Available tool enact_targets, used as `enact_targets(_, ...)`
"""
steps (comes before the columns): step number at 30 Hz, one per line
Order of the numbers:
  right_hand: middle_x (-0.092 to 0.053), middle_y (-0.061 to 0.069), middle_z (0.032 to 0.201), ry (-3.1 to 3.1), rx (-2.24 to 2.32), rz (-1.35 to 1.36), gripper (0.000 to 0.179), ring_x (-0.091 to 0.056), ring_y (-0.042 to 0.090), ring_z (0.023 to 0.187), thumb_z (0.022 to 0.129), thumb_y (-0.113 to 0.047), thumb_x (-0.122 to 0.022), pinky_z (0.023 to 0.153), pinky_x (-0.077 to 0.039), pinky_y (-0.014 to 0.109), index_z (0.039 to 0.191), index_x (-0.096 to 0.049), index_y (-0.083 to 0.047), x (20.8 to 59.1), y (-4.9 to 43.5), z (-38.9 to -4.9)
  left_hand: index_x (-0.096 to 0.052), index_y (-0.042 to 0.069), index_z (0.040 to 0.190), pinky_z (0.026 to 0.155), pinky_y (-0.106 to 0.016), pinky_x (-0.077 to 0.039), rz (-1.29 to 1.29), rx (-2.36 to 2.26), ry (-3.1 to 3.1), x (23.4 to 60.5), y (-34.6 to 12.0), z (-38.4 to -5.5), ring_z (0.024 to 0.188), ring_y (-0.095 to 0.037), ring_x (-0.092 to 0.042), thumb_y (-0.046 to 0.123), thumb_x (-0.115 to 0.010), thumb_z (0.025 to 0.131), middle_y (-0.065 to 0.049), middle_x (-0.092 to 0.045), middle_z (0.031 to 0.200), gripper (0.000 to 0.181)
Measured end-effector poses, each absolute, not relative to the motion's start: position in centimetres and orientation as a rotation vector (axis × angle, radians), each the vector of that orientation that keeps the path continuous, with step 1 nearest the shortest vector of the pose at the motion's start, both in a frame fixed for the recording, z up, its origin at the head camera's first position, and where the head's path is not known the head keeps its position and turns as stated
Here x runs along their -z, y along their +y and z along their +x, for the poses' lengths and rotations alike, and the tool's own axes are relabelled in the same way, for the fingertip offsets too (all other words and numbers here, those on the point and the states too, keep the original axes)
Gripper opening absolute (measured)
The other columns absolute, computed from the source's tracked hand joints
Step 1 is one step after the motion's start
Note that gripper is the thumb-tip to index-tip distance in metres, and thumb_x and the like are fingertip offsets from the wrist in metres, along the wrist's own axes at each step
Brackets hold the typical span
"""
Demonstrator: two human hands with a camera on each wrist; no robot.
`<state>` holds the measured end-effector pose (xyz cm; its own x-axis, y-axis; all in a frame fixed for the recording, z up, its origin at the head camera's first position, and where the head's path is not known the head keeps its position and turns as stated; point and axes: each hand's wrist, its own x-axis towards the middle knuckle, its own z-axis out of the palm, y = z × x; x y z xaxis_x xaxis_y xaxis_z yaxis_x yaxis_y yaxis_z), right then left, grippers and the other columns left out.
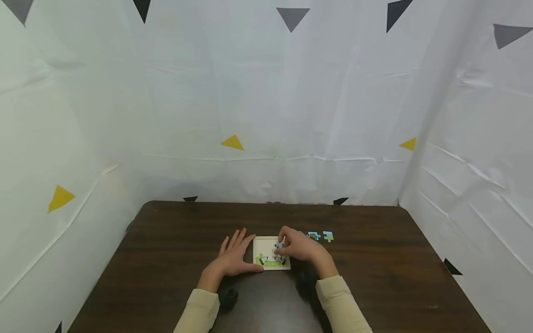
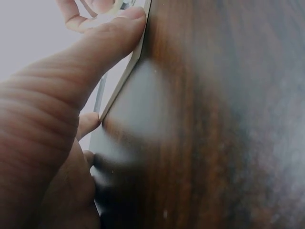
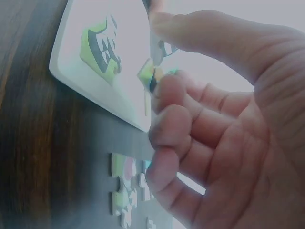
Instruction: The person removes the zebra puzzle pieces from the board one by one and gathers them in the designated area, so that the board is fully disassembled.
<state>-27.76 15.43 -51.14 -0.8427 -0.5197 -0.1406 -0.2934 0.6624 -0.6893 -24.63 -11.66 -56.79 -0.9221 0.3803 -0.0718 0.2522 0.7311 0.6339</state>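
Observation:
A small square puzzle tray (image 1: 261,245) with a pale raised rim lies on the table, with green, black-and-white puzzle pieces (image 1: 272,263) along its near side. My left hand (image 1: 232,261) rests at the tray's left side, fingers spread and thumb on the near corner. In the left wrist view the left thumb (image 2: 112,36) presses along the tray's edge (image 2: 125,74). Over the tray's right half, my right hand (image 1: 301,245) pinches a blue puzzle piece (image 1: 278,245) between thumb and fingers. In the right wrist view, the fingers partly hide that piece.
Loose puzzle pieces (image 1: 328,236) lie on the dark wooden table (image 1: 395,263) right of the tray, beyond the right hand; one is partly covered by it. White sheeting (image 1: 266,92) with grey, black and yellow triangles surrounds the table at the back and sides.

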Motion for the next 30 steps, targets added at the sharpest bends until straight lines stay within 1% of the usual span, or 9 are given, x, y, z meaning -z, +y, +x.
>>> enact_targets(4, -0.062, 0.004, 0.090, 2.595, 1.004, -0.626, 0.030, -0.057, 0.018, 0.075, 0.098, -0.028, -0.082, 0.067, -0.048, 0.035, 0.109, -0.061, -0.009, 50.8, 16.2, -27.8, -0.031, 0.020, 0.171, 0.129, -0.073, 0.003, 0.498, -0.959, 2.752, 57.5, -11.4, -25.2, 0.168, -0.045, -0.003, 0.082, -0.077, 0.080, -0.020, -0.010, 0.181, 0.120)
enact_targets(9, -0.063, 0.002, 0.095, 2.648, 0.991, -0.564, 0.033, -0.057, 0.016, 0.080, 0.096, -0.038, -0.083, 0.069, -0.049, 0.034, 0.104, -0.065, -0.012, 50.2, 17.1, -27.5, -0.030, 0.023, 0.171, 0.129, -0.074, 0.000, 0.486, -0.923, 2.785, 58.2, -11.2, -26.1, 0.168, -0.046, -0.003, 0.088, -0.074, 0.076, -0.019, -0.009, 0.182, 0.123)
enact_targets(12, -0.063, 0.001, 0.098, 2.680, 0.981, -0.541, 0.035, -0.057, 0.015, 0.081, 0.094, -0.040, -0.084, 0.070, -0.049, 0.034, 0.103, -0.065, -0.012, 50.0, 17.8, -27.4, -0.031, 0.023, 0.171, 0.130, -0.071, 0.003, 0.458, -0.935, 2.768, 57.8, -11.1, -26.0, 0.168, -0.044, -0.001, 0.089, -0.074, 0.076, -0.018, -0.008, 0.182, 0.124)
enact_targets(17, -0.061, 0.003, 0.096, 2.711, 0.977, -0.543, 0.037, -0.054, 0.015, 0.078, 0.093, -0.036, -0.086, 0.069, -0.047, 0.033, 0.102, -0.063, -0.009, 49.7, 19.2, -27.0, -0.025, 0.022, 0.173, 0.132, -0.069, 0.005, 0.449, -0.921, 2.749, 57.5, -11.1, -26.0, 0.169, -0.041, 0.001, 0.090, -0.075, 0.073, -0.015, -0.006, 0.183, 0.130)
enact_targets(20, -0.061, 0.005, 0.097, 2.710, 0.996, -0.540, 0.038, -0.053, 0.016, 0.078, 0.094, -0.034, -0.085, 0.070, -0.046, 0.033, 0.105, -0.060, -0.008, 49.4, 20.4, -26.8, -0.020, 0.020, 0.175, 0.131, -0.071, 0.005, 0.474, -0.963, 2.750, 57.3, -11.1, -26.0, 0.169, -0.043, -0.001, 0.089, -0.076, 0.073, -0.017, -0.008, 0.182, 0.135)
enact_targets(22, -0.061, 0.009, 0.099, 2.701, 1.018, -0.543, 0.038, -0.053, 0.017, 0.078, 0.095, -0.030, -0.085, 0.070, -0.045, 0.033, 0.108, -0.059, -0.006, 49.3, 21.3, -26.7, -0.018, 0.018, 0.175, 0.130, -0.071, 0.005, 0.483, -0.992, 2.743, 57.0, -11.1, -25.9, 0.169, -0.044, -0.002, 0.089, -0.076, 0.073, -0.018, -0.009, 0.182, 0.137)
enact_targets(25, -0.061, 0.014, 0.105, 2.700, 1.025, -0.536, 0.037, -0.053, 0.019, 0.084, 0.096, -0.028, -0.084, 0.072, -0.046, 0.034, 0.110, -0.057, -0.006, 49.0, 22.7, -26.7, -0.017, 0.018, 0.175, 0.131, -0.071, 0.004, 0.493, -0.972, 2.744, 56.7, -11.0, -25.9, 0.169, -0.044, -0.002, 0.088, -0.076, 0.075, -0.018, -0.008, 0.182, 0.136)
enact_targets(26, -0.061, 0.014, 0.106, 2.701, 1.023, -0.537, 0.037, -0.053, 0.019, 0.086, 0.096, -0.027, -0.084, 0.073, -0.046, 0.034, 0.110, -0.057, -0.006, 48.9, 23.1, -26.7, -0.018, 0.018, 0.175, 0.132, -0.068, 0.004, 0.479, -0.975, 2.735, 56.6, -11.0, -25.9, 0.169, -0.042, -0.001, 0.088, -0.077, 0.073, -0.016, -0.007, 0.183, 0.137)
enact_targets(30, -0.062, 0.014, 0.107, 2.706, 1.018, -0.517, 0.035, -0.056, 0.021, 0.094, 0.097, -0.026, -0.084, 0.079, -0.049, 0.037, 0.110, -0.057, -0.007, 48.8, 24.9, -26.5, -0.016, 0.019, 0.175, 0.133, -0.065, 0.005, 0.441, -0.919, 2.756, 57.3, -10.9, -26.4, 0.170, -0.036, 0.001, 0.088, -0.078, 0.071, -0.010, -0.005, 0.183, 0.140)
